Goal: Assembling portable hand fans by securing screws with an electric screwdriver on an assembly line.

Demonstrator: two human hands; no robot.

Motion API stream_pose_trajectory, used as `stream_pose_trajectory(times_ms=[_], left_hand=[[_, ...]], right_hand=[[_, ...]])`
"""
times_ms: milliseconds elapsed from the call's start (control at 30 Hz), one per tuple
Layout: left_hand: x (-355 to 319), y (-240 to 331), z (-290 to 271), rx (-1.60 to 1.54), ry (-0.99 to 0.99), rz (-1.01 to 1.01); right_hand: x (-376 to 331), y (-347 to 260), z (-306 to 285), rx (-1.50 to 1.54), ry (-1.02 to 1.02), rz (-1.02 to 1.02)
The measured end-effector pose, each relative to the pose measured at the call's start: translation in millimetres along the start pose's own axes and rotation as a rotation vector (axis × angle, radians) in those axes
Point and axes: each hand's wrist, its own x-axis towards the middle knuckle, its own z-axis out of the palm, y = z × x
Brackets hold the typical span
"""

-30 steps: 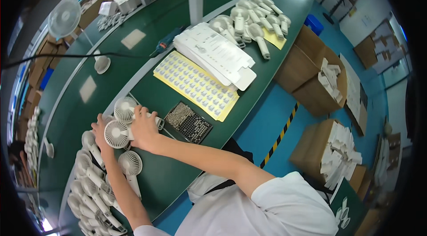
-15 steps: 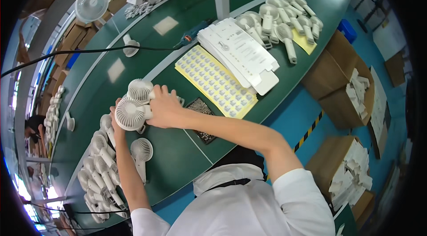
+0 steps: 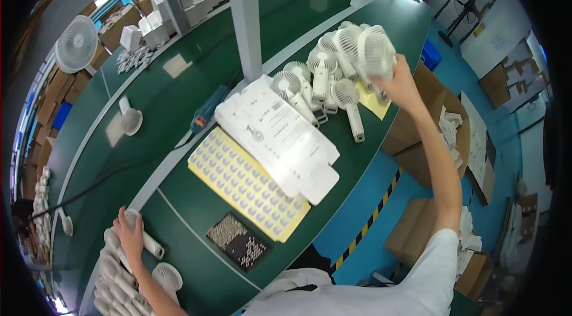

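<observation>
At the far right pile, my right hand (image 3: 403, 86) is closed on a white handheld fan (image 3: 374, 49), its round grille raised above other fans; whether a second fan is in the grip I cannot tell. Beneath and beside it lie several white handheld fans (image 3: 322, 67), partly hidden. Over at the near left, my left hand (image 3: 128, 236) is closed round the head of another handheld fan (image 3: 154, 246), whose handle points right. More fans (image 3: 116, 274) are heaped under that forearm. A single fan (image 3: 167, 276) lies just right of the forearm.
Between the piles are white printed sheets (image 3: 280, 131), a yellow sticker sheet (image 3: 244, 182), a tray of small metal parts (image 3: 238, 241) and a blue corded power tool (image 3: 207, 112). A grey post (image 3: 245, 18) rises from the green table. Cardboard boxes (image 3: 411, 229) stand on the floor at right.
My right hand has carried the fan from the left side across to the right pile. My left hand has moved down to the left pile and taken hold of another fan. The view has shifted right.
</observation>
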Motion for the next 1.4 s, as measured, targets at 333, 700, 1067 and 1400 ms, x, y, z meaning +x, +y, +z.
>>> stream_pose_trajectory(times_ms=[333,700,1067,1400], left_hand=[[4,9,1,-0.04,0.001,-0.061],[11,7,7,-0.003,0.027,-0.129],[-17,54,-45,-0.331,0.161,0.018],[-61,255,-83,-0.606,0.345,0.478]], right_hand=[[169,122,68,-0.275,-0.11,0.12],[236,206,94,-0.581,-0.073,0.271],[199,142,68,-0.292,0.233,-0.233],[-121,-154,86,0.896,-1.14,-0.254]])
